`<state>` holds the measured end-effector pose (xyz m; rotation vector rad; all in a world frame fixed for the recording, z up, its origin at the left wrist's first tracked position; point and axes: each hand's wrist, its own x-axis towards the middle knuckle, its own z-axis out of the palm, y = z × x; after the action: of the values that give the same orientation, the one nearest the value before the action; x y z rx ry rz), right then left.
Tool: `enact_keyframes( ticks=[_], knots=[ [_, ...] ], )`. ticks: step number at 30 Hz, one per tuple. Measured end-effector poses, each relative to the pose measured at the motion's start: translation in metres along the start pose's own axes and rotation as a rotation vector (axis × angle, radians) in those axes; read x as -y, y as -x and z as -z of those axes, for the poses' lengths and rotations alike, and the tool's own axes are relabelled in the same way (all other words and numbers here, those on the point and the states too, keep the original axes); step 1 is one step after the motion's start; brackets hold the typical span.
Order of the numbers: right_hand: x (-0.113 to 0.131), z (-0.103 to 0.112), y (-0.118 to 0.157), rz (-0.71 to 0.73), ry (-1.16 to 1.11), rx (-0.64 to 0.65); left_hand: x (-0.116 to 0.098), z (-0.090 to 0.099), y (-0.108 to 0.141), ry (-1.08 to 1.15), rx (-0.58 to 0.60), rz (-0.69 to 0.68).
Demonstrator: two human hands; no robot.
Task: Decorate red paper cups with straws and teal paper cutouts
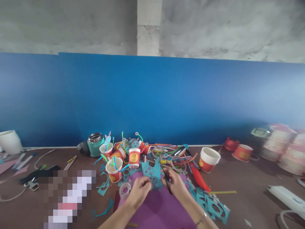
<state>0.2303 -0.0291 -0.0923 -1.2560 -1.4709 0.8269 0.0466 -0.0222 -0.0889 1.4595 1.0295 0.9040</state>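
Observation:
My left hand pinches the lower left edge of a blue-green paper sheet that has drawn faces and round shapes on it. On the sheet's right side, my right hand is closed around dark-handled scissors; the blades are hard to make out. Both hands are above purple paper. A clear tape roll lies left of my left hand. Cut blue-green scraps lie right of my right wrist.
Red and white paper cups with pipe cleaners stand behind left, near a teal thermos. Pens and a red pouch lie behind right, beside stacked cups. A white power strip is far right. A blue partition stands behind.

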Motion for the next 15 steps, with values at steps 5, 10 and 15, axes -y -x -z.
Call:
enact_keyframes(
  ticks=[5, 10, 15],
  knots=[
    [0.001, -0.003, 0.002, 0.085, 0.160, -0.039, 0.000, -0.003, 0.007, -0.634, -0.159, -0.200],
    [0.001, -0.011, 0.005, 0.105, 0.200, 0.086, 0.012, -0.006, 0.004, -0.927, -0.161, -0.161],
    [0.000, -0.019, 0.007, 0.057, 0.274, 0.112, 0.016, -0.007, 0.003, -0.960, -0.101, -0.115]
  ],
)
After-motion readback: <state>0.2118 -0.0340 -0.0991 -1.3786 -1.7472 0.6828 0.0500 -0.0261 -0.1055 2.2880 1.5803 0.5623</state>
